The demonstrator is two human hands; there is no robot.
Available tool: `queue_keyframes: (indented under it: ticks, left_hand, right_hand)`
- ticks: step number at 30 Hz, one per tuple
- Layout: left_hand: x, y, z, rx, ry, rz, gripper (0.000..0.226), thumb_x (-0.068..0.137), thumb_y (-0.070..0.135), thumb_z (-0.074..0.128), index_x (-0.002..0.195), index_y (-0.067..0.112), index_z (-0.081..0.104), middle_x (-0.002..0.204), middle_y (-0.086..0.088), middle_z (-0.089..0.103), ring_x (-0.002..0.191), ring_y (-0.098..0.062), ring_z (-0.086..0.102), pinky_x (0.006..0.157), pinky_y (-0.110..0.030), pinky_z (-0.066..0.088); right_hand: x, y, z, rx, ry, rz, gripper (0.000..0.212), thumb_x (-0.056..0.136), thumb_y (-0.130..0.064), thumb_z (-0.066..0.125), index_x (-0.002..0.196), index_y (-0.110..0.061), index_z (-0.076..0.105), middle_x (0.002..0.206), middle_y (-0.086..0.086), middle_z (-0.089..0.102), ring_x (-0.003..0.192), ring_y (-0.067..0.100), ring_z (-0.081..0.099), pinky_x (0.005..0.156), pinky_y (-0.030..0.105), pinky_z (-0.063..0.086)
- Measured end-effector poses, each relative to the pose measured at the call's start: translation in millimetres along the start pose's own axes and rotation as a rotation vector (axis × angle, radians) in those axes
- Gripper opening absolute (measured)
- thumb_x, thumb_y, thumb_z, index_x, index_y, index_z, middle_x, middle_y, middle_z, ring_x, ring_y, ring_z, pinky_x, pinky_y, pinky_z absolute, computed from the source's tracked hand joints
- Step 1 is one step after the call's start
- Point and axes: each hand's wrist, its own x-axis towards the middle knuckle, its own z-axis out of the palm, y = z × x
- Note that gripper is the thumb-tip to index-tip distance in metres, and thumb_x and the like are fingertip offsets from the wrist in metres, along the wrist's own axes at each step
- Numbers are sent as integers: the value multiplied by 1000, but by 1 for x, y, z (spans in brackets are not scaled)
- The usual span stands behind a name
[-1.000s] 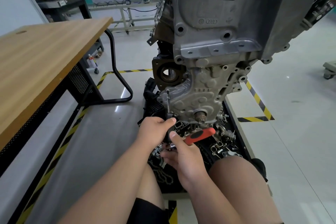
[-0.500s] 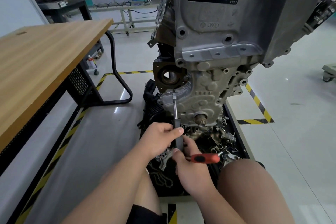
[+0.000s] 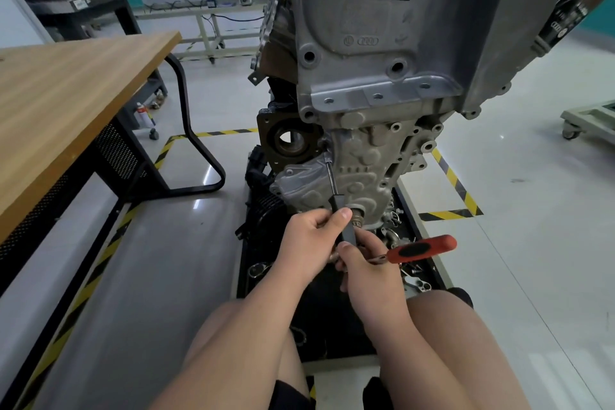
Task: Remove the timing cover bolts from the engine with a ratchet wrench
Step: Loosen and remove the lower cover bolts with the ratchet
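Note:
The engine [image 3: 392, 53] stands upright in front of me, with its grey timing cover [image 3: 362, 170] low on the front face. A ratchet wrench with a red and black handle [image 3: 421, 249] carries a long extension bar [image 3: 332, 185] whose tip sits at a bolt on the cover's upper left edge. My left hand [image 3: 307, 245] pinches the dark lower part of the extension between thumb and fingers. My right hand [image 3: 369, 271] grips the ratchet head end, the handle pointing right. The bolt itself is hidden by the tip.
A wooden-topped table [image 3: 66, 103] with a black frame stands at left. The engine rests on a black tray [image 3: 422, 243] littered with several loose parts. Yellow-black floor tape [image 3: 452, 183] marks the bay. My bare knees fill the bottom. A cart [image 3: 589, 116] stands at right.
The extension has risen from near my hands up to the bolt on the cover's upper left edge. The red handle swung down and out to the right, and both hands moved up.

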Motion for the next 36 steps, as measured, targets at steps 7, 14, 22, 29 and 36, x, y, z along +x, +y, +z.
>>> queue_keyframes:
  ticks: [7,14,22,29,36]
  left_hand:
    - [0,-1,3,-11,56,-14,44,89,39,64,54,16,55,47,6,42,46,-7,36,44,-17,31]
    - [-1,2,3,-1,-21,-18,38,91,39,62,73,6,69,54,3,53,51,-6,46,51,-19,39]
    - [0,1,3,40,-8,21,39,92,39,61,69,8,67,49,10,54,50,-2,48,52,-19,39]
    - [1,7,1,33,-35,-20,36,93,36,61,64,14,67,50,11,55,50,-1,48,51,-16,39]
    - [-1,16,0,-108,-88,-176,47,93,38,59,47,28,63,48,7,52,48,-8,46,47,-16,38]
  right_hand:
    - [0,-6,-2,-9,0,-47,42,89,-24,60,83,-66,62,63,-12,66,47,3,55,47,16,44]
    - [-1,1,-5,-12,30,11,24,91,-23,60,93,-46,66,63,-8,65,47,8,52,45,19,43]
    - [0,-2,-5,-24,32,16,20,91,-22,60,101,-38,65,62,-5,64,49,9,51,46,23,41]
    - [-1,-6,-3,-183,35,-59,19,93,-22,58,98,-40,59,64,-17,66,49,-1,56,44,11,41]
    - [-4,-20,-3,-779,63,-278,31,90,-39,47,119,-28,41,67,-15,49,58,1,45,50,24,34]
